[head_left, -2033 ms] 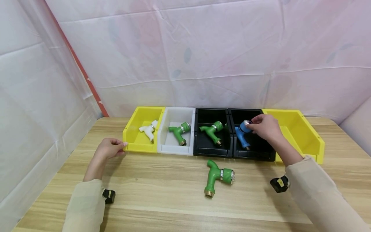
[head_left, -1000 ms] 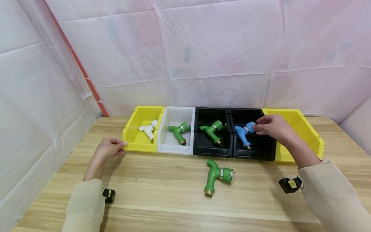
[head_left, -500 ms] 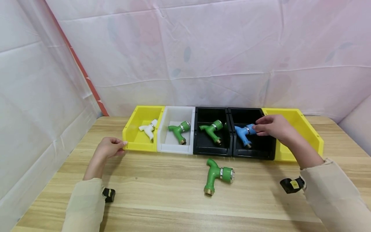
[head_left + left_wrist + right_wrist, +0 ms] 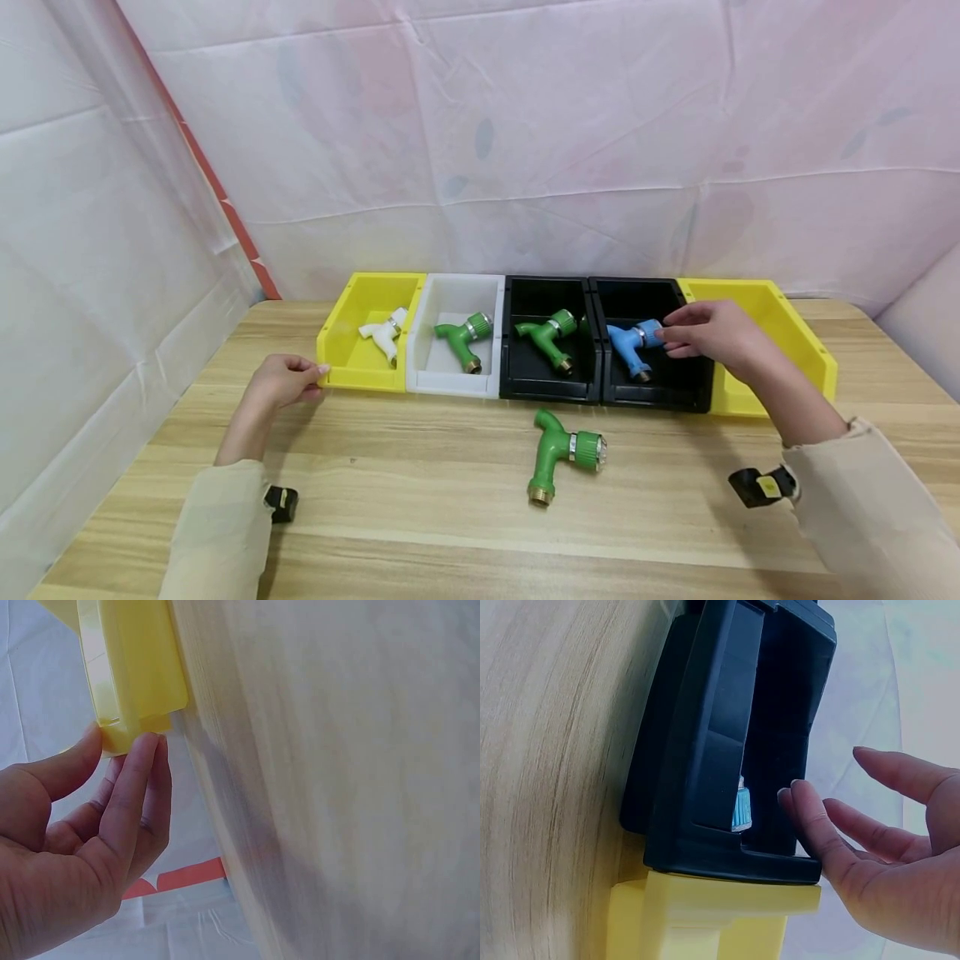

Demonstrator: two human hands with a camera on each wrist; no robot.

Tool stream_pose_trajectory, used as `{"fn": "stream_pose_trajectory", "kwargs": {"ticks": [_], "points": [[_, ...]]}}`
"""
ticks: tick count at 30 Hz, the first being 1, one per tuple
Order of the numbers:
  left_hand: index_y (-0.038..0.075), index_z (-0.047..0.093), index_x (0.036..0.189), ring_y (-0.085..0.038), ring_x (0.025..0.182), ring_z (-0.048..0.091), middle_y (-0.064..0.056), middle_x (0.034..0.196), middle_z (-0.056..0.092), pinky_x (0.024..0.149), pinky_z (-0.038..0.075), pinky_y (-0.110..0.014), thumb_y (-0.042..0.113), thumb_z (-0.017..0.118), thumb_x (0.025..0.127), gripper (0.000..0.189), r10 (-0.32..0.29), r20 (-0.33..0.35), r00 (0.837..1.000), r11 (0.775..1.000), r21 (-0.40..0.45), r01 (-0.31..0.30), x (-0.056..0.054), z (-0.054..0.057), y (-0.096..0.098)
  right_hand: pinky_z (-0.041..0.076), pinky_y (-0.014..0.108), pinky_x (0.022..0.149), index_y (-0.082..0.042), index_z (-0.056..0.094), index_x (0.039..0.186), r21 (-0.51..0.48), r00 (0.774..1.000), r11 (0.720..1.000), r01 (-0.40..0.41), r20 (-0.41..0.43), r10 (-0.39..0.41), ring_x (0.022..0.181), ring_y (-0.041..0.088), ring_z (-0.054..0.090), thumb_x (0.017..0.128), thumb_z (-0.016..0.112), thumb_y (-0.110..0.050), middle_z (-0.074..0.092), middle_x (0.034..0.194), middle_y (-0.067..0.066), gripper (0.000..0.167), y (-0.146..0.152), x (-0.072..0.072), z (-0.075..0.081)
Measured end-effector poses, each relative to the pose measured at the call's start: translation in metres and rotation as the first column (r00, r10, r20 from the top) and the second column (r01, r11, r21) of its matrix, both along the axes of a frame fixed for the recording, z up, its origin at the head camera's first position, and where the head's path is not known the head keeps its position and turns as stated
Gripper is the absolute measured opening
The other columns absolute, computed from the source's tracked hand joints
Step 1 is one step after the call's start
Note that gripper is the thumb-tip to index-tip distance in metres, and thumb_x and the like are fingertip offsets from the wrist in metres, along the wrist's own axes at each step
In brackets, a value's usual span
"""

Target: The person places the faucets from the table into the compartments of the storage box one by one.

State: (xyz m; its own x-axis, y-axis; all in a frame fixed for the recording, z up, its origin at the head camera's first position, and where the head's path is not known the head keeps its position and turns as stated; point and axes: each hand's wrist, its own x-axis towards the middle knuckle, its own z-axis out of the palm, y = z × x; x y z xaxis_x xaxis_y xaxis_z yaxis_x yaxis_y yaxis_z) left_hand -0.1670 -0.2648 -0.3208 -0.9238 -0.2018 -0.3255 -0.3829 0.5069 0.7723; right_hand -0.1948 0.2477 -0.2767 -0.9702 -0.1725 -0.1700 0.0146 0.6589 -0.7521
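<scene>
My left hand (image 4: pixel 281 383) pinches the front left corner of the left yellow bin (image 4: pixel 367 381); the left wrist view shows thumb and fingers on that corner. My right hand (image 4: pixel 716 335) hovers over the right black bin (image 4: pixel 678 398), just right of a blue tap (image 4: pixel 630 346) lying inside. In the right wrist view, its thumb and fingers stand apart with nothing between them, and only the tap's blue knob (image 4: pixel 742 808) shows past the bin wall. A green tap (image 4: pixel 551 454) with a brass threaded end lies on the table in front of the bins.
Between the hands, a white tap (image 4: pixel 385 336) lies in the left yellow bin, a green tap in the white bin (image 4: pixel 453 385), and another in the left black bin (image 4: pixel 549 392). The right yellow bin (image 4: pixel 806 358) ends the row. A cloth wall (image 4: pixel 525 167) hangs behind.
My right hand has let go of the blue tap's knob and drawn slightly right. The tap has settled lower in the black bin. The left hand keeps its place.
</scene>
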Motion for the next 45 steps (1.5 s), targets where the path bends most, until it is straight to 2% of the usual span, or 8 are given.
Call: {"fn": "stream_pose_trajectory", "kwargs": {"ticks": [5,12,17,27,36,45], "points": [[-0.011,0.053,0.103,-0.011,0.066,0.059,-0.009,0.081,0.054,0.065,0.053,-0.025,0.015,0.057,0.091,0.029,0.002,0.003,1.0,1.0,-0.006,-0.002,0.0,0.0,0.001,0.043,0.049,0.089,0.016,0.04,0.124,0.007,1.0,1.0,-0.005,-0.019,0.005,0.085,0.025,0.065,0.092,0.056,-0.026,0.055,0.113,0.029,0.056,0.001,0.004,-0.001],[-0.011,0.053,0.103,-0.01,0.065,0.058,-0.008,0.08,0.053,0.064,0.053,-0.023,0.015,0.056,0.091,0.028,-0.001,0.002,1.0,1.0,-0.008,0.001,0.0,0.002,0.0,0.052,0.038,0.076,0.018,0.041,0.122,-0.024,1.0,1.0,-0.018,-0.019,0.018,0.08,0.024,0.064,0.091,0.057,-0.02,0.056,0.11,0.027,0.051,0.001,0.01,-0.001],[-0.011,0.054,0.103,-0.01,0.065,0.058,-0.008,0.08,0.054,0.064,0.053,-0.023,0.015,0.056,0.091,0.029,0.0,0.0,1.0,1.0,-0.01,0.0,0.0,0.001,0.0,0.054,0.034,0.07,0.017,0.042,0.122,-0.044,1.0,0.999,-0.022,-0.006,0.022,0.079,0.022,0.061,0.091,0.058,-0.02,0.056,0.109,0.025,0.051,0.0,0.014,-0.002],[-0.011,0.053,0.102,-0.011,0.065,0.059,-0.008,0.079,0.054,0.064,0.053,-0.023,0.015,0.056,0.092,0.028,-0.002,0.006,1.0,1.0,0.001,0.002,0.0,0.001,0.0,0.055,0.031,0.067,0.016,0.045,0.12,-0.047,0.999,0.998,-0.03,-0.022,0.029,0.077,0.02,0.06,0.089,0.061,-0.021,0.059,0.105,0.021,0.051,-0.001,0.02,-0.006],[-0.011,0.053,0.103,-0.01,0.064,0.058,-0.008,0.079,0.054,0.064,0.053,-0.023,0.015,0.056,0.092,0.028,0.001,0.004,1.0,1.0,0.0,-0.001,0.0,0.001,0.0,0.054,0.032,0.067,0.015,0.044,0.121,-0.051,0.999,0.998,-0.042,0.006,0.042,0.079,0.021,0.061,0.088,0.062,-0.025,0.06,0.104,0.021,0.054,-0.007,0.026,-0.01],[-0.011,0.053,0.104,-0.01,0.065,0.058,-0.008,0.081,0.054,0.064,0.053,-0.023,0.016,0.056,0.091,0.03,0.003,0.004,1.0,1.0,-0.01,-0.003,0.0,0.0,0.0,0.054,0.031,0.067,0.014,0.046,0.118,-0.065,0.998,0.996,-0.054,0.021,0.056,0.078,0.021,0.06,0.088,0.062,-0.024,0.063,0.097,0.016,0.05,-0.009,0.029,-0.014]]}}
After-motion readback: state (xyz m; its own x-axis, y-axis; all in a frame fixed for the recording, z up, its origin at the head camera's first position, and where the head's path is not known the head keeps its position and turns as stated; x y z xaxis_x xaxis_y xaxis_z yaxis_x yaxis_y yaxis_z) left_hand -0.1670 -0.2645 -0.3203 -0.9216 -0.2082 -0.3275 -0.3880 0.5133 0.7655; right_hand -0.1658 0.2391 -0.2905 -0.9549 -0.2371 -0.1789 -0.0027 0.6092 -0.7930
